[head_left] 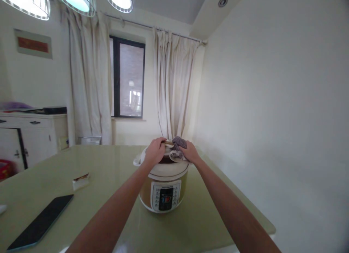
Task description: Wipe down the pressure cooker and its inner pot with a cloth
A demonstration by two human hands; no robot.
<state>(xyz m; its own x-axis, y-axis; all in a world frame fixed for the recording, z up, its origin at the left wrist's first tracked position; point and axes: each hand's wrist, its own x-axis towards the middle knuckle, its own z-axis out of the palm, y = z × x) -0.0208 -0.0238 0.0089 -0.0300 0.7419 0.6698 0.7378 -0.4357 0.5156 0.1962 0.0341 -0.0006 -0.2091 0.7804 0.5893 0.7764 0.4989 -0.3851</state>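
Observation:
An electric pressure cooker (165,191) stands upright on the pale green table, its control panel facing me. My left hand (155,151) is closed on the left end of the lid handle (167,143) on top of the cooker. In my right hand (189,151) is a bunched grey-purple cloth (178,147), pressed against the right side of the lid top near the handle. The fingers of my right hand are partly hidden by the cloth. The cooker's white lid (169,171) appears seated on the body.
On the left of the table (109,180) lie a dark tablet (40,222) and a small box-like item (81,181). A wall (272,100) runs along the table's right side. A white cabinet (35,133) stands at the back left, and curtains (174,82) hang behind the cooker.

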